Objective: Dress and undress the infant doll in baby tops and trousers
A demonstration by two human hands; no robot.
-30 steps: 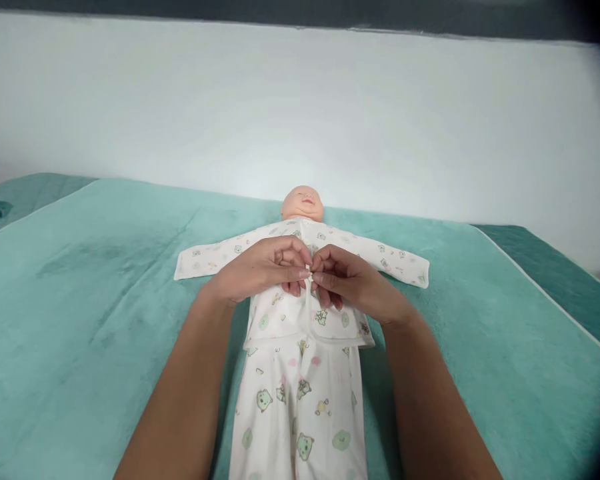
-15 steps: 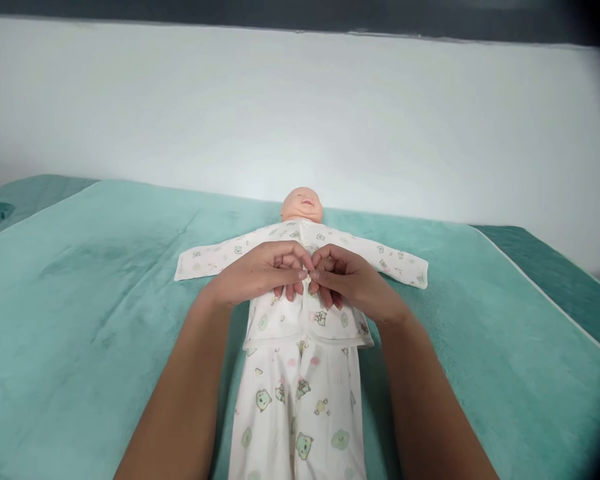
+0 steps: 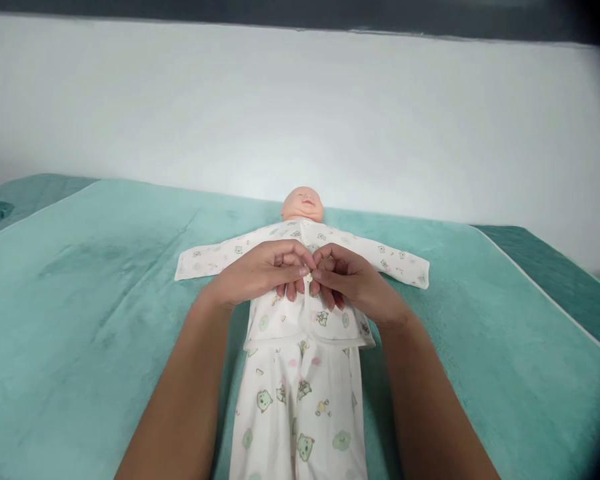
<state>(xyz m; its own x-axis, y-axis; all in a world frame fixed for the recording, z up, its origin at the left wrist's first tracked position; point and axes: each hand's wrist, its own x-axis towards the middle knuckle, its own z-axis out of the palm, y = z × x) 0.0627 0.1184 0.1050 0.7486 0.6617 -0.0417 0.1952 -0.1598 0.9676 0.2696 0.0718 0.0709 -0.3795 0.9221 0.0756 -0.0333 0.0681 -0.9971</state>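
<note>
A baby doll [image 3: 303, 203] lies on its back on a teal blanket [image 3: 90, 293], head away from me, arms spread. It wears a white shirt [image 3: 330, 320] and matching trousers [image 3: 300, 407] printed with small green bears. My left hand [image 3: 260, 273] and my right hand [image 3: 353, 280] meet over the doll's chest. Both pinch the shirt's front opening where a small fastener sits between thumbs and forefingers. The fingers hide most of the fastener.
A white wall [image 3: 300, 113] rises behind the bed. A darker green cover [image 3: 560, 280] shows past the blanket's right edge, and another strip at the far left [image 3: 10, 200].
My hands have stayed at the chest, with only small shifts of the fingers at the fastener. The doll has not moved.
</note>
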